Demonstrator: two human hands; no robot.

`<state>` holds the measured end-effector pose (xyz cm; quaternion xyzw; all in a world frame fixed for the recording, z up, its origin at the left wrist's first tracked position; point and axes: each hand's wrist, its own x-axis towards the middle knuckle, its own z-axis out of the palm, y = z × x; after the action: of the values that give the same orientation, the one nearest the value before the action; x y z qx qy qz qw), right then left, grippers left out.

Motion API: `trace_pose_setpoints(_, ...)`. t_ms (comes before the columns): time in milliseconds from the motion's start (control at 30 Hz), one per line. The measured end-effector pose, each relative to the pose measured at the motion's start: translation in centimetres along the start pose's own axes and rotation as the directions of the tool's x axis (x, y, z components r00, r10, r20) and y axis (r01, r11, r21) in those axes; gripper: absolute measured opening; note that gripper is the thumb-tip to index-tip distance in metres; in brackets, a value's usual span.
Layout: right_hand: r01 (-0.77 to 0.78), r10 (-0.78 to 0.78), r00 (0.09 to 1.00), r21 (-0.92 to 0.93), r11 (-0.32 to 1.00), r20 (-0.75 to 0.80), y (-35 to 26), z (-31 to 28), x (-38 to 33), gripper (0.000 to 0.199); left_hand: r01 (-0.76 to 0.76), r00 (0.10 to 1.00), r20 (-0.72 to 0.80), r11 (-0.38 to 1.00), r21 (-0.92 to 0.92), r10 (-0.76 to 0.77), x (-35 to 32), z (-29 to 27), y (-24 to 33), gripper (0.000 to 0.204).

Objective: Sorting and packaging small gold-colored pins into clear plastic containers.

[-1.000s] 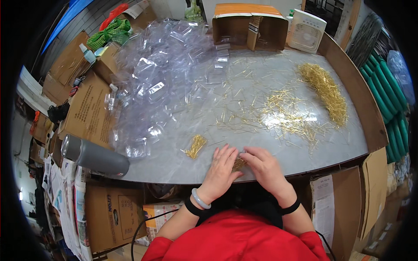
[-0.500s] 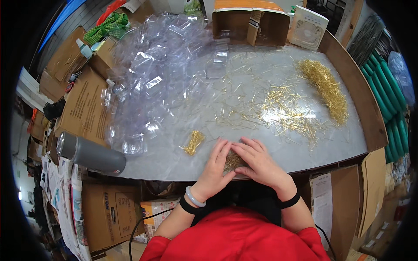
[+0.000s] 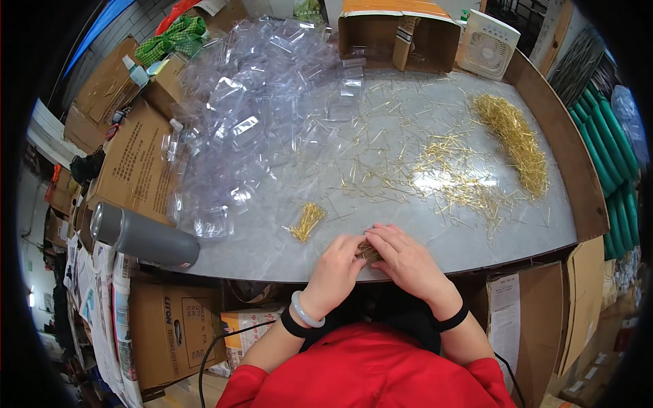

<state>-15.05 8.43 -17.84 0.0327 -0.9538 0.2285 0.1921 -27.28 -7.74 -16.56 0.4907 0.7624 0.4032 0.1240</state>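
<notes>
Left fingers [image 3: 349, 244], right fingers [image 3: 385, 239] round gold wire bundle [image 3: 369, 251] (mostly hidden); second bundle [image 3: 308, 222] nearby on grey tabletop [image 3: 265, 257].

One wide fisheye view looks from the head down and forward, close above the hands [image 3: 404, 260], across the desk [image 3: 265, 258] to the fan [image 3: 487, 49].

We only get a sliver of the gold bundle [image 3: 369, 252]; left hand [image 3: 333, 267] and right hand [image 3: 404, 258] hide the rest, so we can't confirm contact points. We lose the red shirt [image 3: 360, 370] at the lower edge and the orange-topped box [image 3: 394, 9] at the upper. Strands in the gold heap [image 3: 513, 144] are too fine for us to count.
</notes>
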Motion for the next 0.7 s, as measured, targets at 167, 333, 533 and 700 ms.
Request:
trace_pose_setpoints(167, -0.057, 0.060, 0.998, 0.146, 0.988, -0.021, 0.1, -0.6, -0.3, 0.063, -0.029, 1.000, -0.009, 0.997, -0.074, 0.028, -0.2, 0.0, -0.1, 0.046)
trace_pose_setpoints(333, -0.087, 0.109, 0.988, 0.182, 0.980, -0.114, 0.5, -0.4, -0.8, 0.055, -0.123, 0.992, -0.005, 0.949, 0.291, 0.130, -0.3, 0.3, 0.1, 0.064)
trace_pose_setpoints(533, -0.102, 0.149, 0.976, 0.272, 0.957, -0.157, 1.0, -0.2, -1.2, 0.043, -0.190, 0.982, 0.030, 0.962, 0.197, 0.188, 0.0, 2.3, -0.7, 0.070)
trace_pose_setpoints(700, -0.344, 0.414, 0.843, 0.245, 0.906, -0.345, -2.2, -0.1, -3.6, 0.055, -0.228, 0.974, 0.039, 0.953, 0.201, 0.225, 0.2, 2.5, -0.5, 0.066)
